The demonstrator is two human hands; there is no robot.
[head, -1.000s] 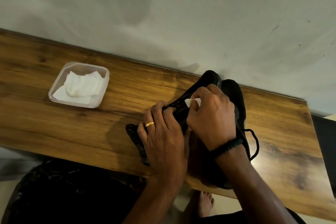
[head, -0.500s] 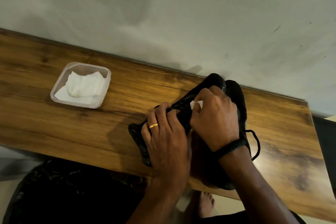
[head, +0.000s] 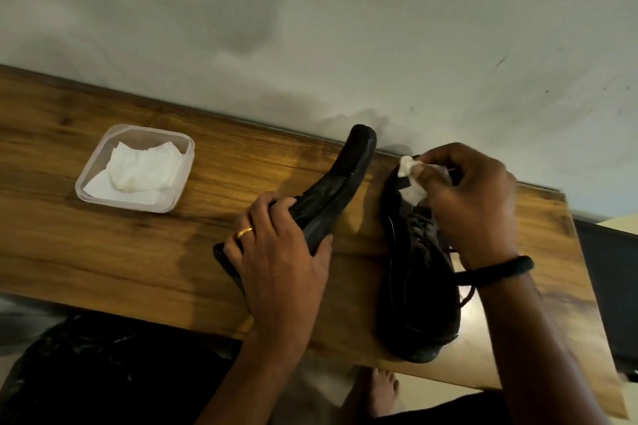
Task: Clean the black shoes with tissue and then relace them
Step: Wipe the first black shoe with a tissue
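Two black shoes lie on the wooden table (head: 103, 252). My left hand (head: 279, 259) grips the left shoe (head: 331, 190) around its middle, and the shoe is tilted on its side with the toe pointing toward the wall. The right shoe (head: 414, 293) rests flat with its laces showing. Over its toe end, my right hand (head: 473, 203) pinches a crumpled white tissue (head: 409, 176). A black lace end (head: 466, 293) trails off beside my right wrist.
A clear plastic container (head: 179, 197) holding white tissues (head: 138, 172) stands at the left of the table. The grey wall (head: 310, 28) runs along the table's far edge. A dark object (head: 611, 286) sits at the right, a black bag (head: 86, 373) lower left, a bare foot (head: 379, 393) below.
My hands have moved apart. The left hand has tipped the left shoe onto its side and away from the right shoe. The right hand has carried the tissue over the right shoe's toe.
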